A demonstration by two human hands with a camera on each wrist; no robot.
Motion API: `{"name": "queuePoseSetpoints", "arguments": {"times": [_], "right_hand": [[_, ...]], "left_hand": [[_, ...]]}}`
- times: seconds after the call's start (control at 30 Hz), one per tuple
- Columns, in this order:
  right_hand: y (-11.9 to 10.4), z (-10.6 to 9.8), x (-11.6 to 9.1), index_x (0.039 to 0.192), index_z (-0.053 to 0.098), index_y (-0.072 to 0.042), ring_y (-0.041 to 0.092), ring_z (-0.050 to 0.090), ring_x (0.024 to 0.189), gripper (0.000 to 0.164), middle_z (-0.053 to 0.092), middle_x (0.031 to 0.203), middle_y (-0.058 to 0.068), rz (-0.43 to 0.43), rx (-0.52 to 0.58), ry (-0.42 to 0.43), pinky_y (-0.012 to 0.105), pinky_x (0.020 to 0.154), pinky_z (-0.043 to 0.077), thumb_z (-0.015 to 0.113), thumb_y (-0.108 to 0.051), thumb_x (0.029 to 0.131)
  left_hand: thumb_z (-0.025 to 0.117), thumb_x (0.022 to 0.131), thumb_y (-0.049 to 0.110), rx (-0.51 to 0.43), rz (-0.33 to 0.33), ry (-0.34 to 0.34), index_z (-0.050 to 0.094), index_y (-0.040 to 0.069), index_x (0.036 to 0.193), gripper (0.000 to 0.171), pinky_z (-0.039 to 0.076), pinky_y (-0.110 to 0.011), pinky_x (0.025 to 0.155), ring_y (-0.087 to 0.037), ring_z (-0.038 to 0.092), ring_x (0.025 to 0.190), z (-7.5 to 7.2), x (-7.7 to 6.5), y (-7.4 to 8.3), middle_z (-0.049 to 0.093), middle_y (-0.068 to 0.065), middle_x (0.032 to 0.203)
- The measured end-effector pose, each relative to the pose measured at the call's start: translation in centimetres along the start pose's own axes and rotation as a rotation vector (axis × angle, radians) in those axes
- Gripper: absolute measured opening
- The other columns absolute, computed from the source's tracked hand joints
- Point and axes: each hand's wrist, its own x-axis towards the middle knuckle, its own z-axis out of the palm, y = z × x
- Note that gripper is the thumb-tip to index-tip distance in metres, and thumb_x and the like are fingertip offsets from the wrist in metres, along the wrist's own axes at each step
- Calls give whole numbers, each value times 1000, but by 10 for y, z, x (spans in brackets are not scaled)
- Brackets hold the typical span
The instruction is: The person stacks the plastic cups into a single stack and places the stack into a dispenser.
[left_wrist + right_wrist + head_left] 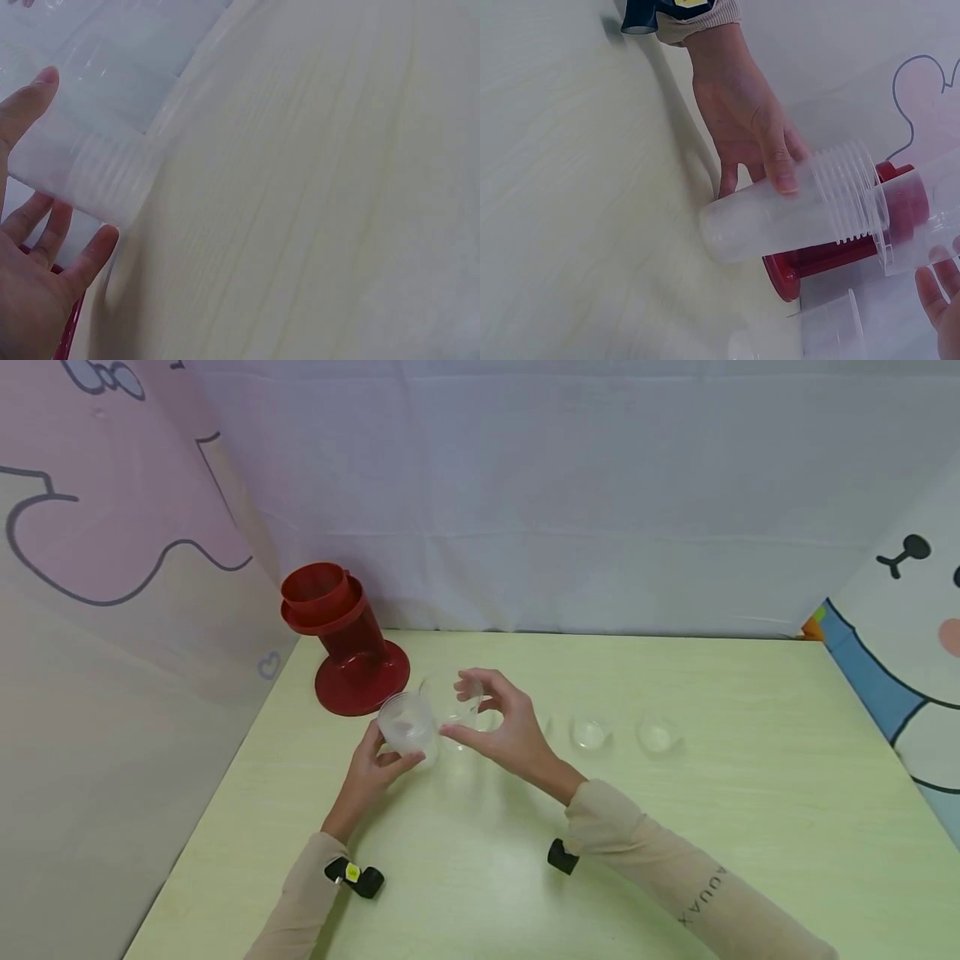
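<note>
My left hand (pixel 369 778) grips a nested stack of clear plastic cups (pixel 406 723), tilted above the table. In the right wrist view several close-set rims show at the end of the stack (pixel 765 221). My right hand (pixel 512 727) holds a single clear plastic cup (pixel 450 697) between thumb and fingers. That cup (pixel 941 191) lies in line with the stack, its rim right at the stack's rims. The left wrist view shows the left thumb and fingers on opposite sides of the stack (pixel 112 176).
A red plastic stand (pixel 358 672) with a round base and a cup-shaped top is at the back left. Clear cups (pixel 591 734) stand in a row right of the hands, the farthest cup (pixel 660 736) to the right. A white cloth wall (pixel 562 527) borders the table's back edge.
</note>
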Motion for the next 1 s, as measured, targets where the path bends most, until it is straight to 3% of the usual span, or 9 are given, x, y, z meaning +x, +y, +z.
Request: {"name": "queuePoseSetpoints", "arguments": {"times": [0.13,0.37,0.6,0.73,1.0], "right_hand": [[-1,1,2,122,52,4,37,58,98,57,62,107,23,-4,1,-1,50,79,49,79,2,71],[-1,4,6,121,52,5,38,59,98,58,62,108,25,-19,10,-4,55,79,49,80,2,71],[-3,6,10,121,53,3,34,60,97,57,63,108,20,-17,-26,-11,42,79,51,80,0,71],[-5,5,11,122,53,2,30,61,97,58,64,108,16,-22,-46,-13,40,79,52,81,-2,71],[-9,3,15,123,52,2,35,60,97,58,63,109,17,-45,-34,-18,48,80,51,80,-1,72]], "left_hand": [[77,78,37,4,14,2,27,29,145,84,49,-39,92,-28,49,119,1,0,-1,39,-1,142],[77,78,39,16,1,11,26,27,145,85,48,-41,93,-28,49,120,0,-1,0,39,-2,142],[76,78,41,30,-20,7,26,28,146,85,47,-43,94,-30,52,116,0,-2,0,40,-3,141],[76,79,39,23,-48,-4,25,29,146,84,47,-42,94,-30,54,114,-1,-1,1,40,-3,142],[73,84,24,26,-70,-24,22,19,148,81,45,-44,96,-34,50,119,1,-9,30,37,-10,144]]}}
